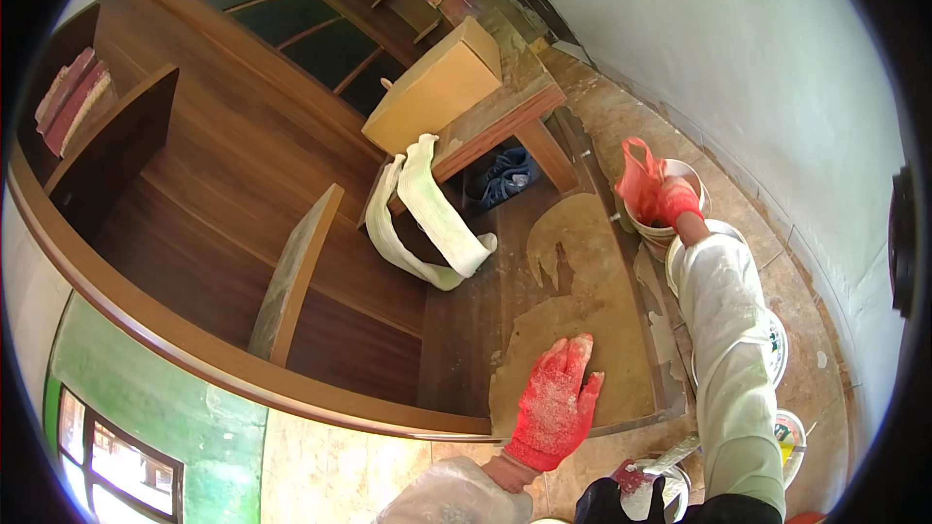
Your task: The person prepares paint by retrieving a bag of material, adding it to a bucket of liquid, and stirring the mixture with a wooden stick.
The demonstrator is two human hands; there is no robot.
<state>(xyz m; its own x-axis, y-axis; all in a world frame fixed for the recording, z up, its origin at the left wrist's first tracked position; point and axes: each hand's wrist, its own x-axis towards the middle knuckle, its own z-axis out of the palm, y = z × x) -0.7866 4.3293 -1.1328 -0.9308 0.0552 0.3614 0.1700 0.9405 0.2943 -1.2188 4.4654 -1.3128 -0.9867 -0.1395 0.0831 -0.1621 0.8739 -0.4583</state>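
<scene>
My left hand (553, 408), in a dusty red glove, lies palm down with fingers stretched on a worn brown wooden panel (602, 330) whose surface is patchy and peeling. Out to the far right, my right hand (677, 200), also red-gloved, reaches over a white bucket (701, 184). Its fingers are closed on a thin, limp red thing that looks like a plastic bag (638, 173), whose loop sticks up past the rim. What lies inside the bucket is mostly hidden by the hand.
A large wooden cabinet (223, 165) fills the left. On it are a cardboard box (437, 82), a draped white ribbed cloth (432, 209) and blue bundled cloth (510, 175) in a compartment. More buckets (777, 349) line the tiled floor along the wall; a flat tool (677, 451) rests on one nearby.
</scene>
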